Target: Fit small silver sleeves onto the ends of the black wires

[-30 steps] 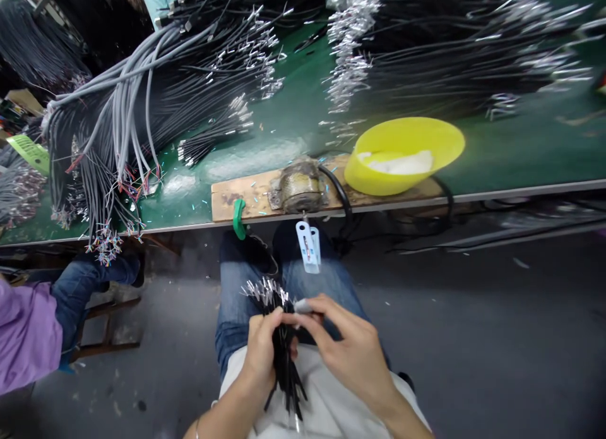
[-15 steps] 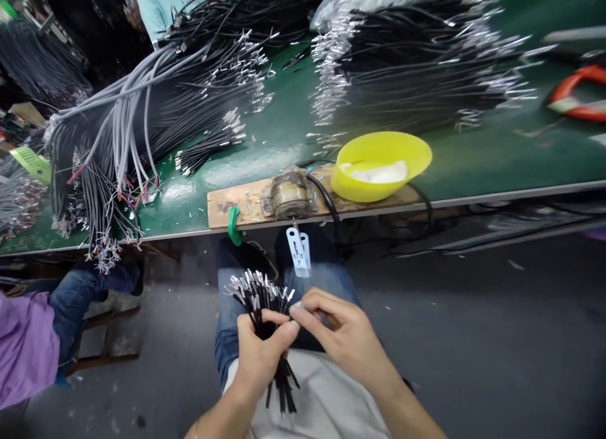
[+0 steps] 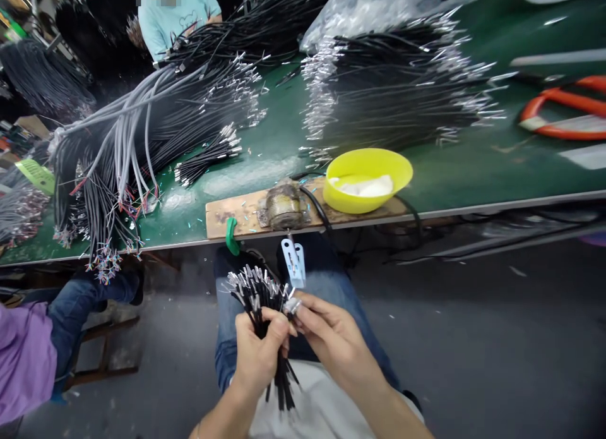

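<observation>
In my left hand point(image 3: 259, 350) I grip a bundle of short black cables point(image 3: 253, 300), its stripped silvery ends fanned out at the top and its lower ends hanging below my fist. My right hand point(image 3: 326, 338) pinches a single cable's silvery end point(image 3: 290, 294) at the bundle's right side. Something whitish covers the fingertips there, and its exact form is too small to tell. Just beyond the bundle, a light blue clothespin-like clip point(image 3: 294, 262) sticks out from the shaft of a small motor point(image 3: 285, 205). The motor is mounted on a wooden board point(image 3: 222, 219) at the table edge.
A yellow bowl point(image 3: 402, 174) with white material stands on the board's right end, beside a green clamp point(image 3: 231, 235). Large heaps of black cables point(image 3: 392, 91) and grey cables point(image 3: 127, 110) lie on the green table. Orange-handled scissors point(image 3: 534, 114) lie right. Other people sit left and across.
My right fingertips have shifted slightly up and left at the bundle, showing more of the whitish covering. My left hand keeps its hold. The camera view has turned a little.
</observation>
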The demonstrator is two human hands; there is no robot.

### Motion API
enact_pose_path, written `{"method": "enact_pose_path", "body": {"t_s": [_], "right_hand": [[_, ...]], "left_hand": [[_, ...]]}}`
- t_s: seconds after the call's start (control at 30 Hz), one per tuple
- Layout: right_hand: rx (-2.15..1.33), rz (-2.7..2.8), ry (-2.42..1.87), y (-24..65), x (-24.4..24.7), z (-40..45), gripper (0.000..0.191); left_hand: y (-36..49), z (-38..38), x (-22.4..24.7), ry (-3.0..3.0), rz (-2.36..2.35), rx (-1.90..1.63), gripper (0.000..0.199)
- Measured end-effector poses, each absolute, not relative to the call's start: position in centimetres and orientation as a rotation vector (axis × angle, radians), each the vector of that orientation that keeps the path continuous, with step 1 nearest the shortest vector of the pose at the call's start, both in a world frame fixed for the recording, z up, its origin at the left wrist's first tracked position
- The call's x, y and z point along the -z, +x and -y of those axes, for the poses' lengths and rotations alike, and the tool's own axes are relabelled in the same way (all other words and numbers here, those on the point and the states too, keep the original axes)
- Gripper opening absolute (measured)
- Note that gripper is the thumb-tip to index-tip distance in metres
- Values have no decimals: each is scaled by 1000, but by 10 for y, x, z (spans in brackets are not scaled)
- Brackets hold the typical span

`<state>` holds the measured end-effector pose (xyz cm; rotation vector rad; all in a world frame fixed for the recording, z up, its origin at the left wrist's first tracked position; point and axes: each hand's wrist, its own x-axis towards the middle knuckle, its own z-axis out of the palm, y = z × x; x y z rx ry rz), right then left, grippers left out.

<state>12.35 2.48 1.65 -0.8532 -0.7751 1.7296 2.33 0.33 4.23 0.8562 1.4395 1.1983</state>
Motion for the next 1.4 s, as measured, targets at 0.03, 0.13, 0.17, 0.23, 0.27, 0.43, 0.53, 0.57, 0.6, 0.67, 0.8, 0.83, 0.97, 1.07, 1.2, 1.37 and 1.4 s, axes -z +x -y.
{"method": "enact_pose_path", "body": {"t_s": [0.03, 0.13, 0.17, 0.23, 0.27, 0.43, 0.53, 0.57, 0.6, 0.67, 0.8, 0.83, 0.97, 1.07, 1.2, 1.37, 1.4], "right_hand": [[-1713, 785, -874, 124, -15, -25, 33], [-1640, 891, -906, 127, -14, -29, 32], [-1630, 937, -902, 129, -15, -30, 31], [-1617, 996, -891, 131, -19, -33, 27], [-1610, 998, -890, 131, -21, -34, 26], [-1673, 925, -868, 132, -24, -39, 29], [-1689, 982, -856, 132, -23, -41, 31], [-1678, 990, -861, 131, -23, -41, 31], [-1663, 980, -865, 130, -24, -41, 30], [-1638, 926, -868, 128, -25, -39, 31], [-1351, 956, -980, 121, -28, -33, 27], [-1213, 1013, -1027, 120, -29, -32, 25], [-780, 1251, -1088, 124, -31, -34, 19], [-997, 1278, -971, 131, -26, -38, 17], [-1727, 917, -720, 135, -18, -43, 24], [-2188, 486, -631, 131, -20, -46, 38], [-2230, 457, -625, 131, -21, -47, 39]], "left_hand": [[22, -5, -44, 868, -1455, -1186, 45], [19, -8, -48, 896, -1472, -1156, 44], [18, -9, -49, 895, -1462, -1145, 45], [17, -11, -48, 864, -1416, -1115, 46], [17, -12, -48, 838, -1386, -1104, 46], [19, -15, -47, 788, -1339, -1130, 47], [19, -16, -49, 812, -1358, -1129, 47], [20, -16, -50, 820, -1363, -1120, 47], [21, -16, -51, 824, -1374, -1117, 47], [24, -16, -52, 822, -1422, -1132, 45], [35, -14, -53, 766, -1560, -1196, 43], [37, -14, -52, 758, -1579, -1211, 43], [39, -12, -47, 758, -1590, -1257, 42], [32, -10, -44, 791, -1538, -1240, 40], [22, -9, -46, 912, -1525, -1251, 26], [20, -14, -54, 1062, -1518, -1309, 19], [20, -16, -56, 1097, -1493, -1317, 21]]}}
